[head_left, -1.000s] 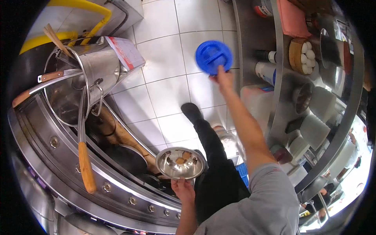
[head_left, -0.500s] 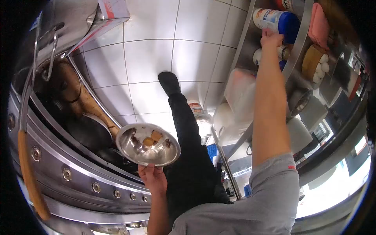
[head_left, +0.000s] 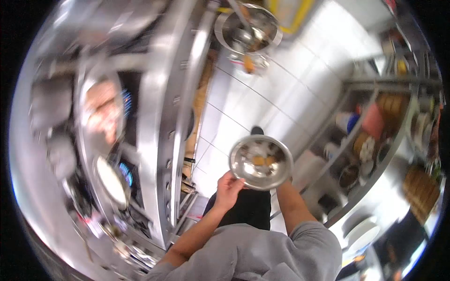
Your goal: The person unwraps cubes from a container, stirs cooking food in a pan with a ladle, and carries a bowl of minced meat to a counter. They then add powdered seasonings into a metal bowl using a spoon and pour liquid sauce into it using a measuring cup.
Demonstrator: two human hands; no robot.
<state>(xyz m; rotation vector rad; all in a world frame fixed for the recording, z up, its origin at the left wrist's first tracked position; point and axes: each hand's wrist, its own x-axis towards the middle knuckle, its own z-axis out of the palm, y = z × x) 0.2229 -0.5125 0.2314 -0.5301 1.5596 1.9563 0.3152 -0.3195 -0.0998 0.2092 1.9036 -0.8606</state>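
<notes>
A round steel bowl (head_left: 261,175) is held in front of my body, with small brown and orange pieces inside it. My left hand (head_left: 229,187) grips its lower left rim, thumb over the edge. At the bowl's lower right, my right hand (head_left: 287,181) is mostly hidden behind the rim, so its fingers do not show. A white jar with a blue lid (head_left: 347,122) stands on the shelf at the right.
To the left is a steel stove (head_left: 159,117) with blue flames, a pan of reddish food (head_left: 102,110) and a pan of pale content (head_left: 110,181). A large pot (head_left: 248,30) stands ahead. Steel shelving (head_left: 349,194) runs along the right.
My right hand has let go of the blue-lidded jar on the shelf and come back to the bowl. The view has swung left, bringing the stove top into sight.
</notes>
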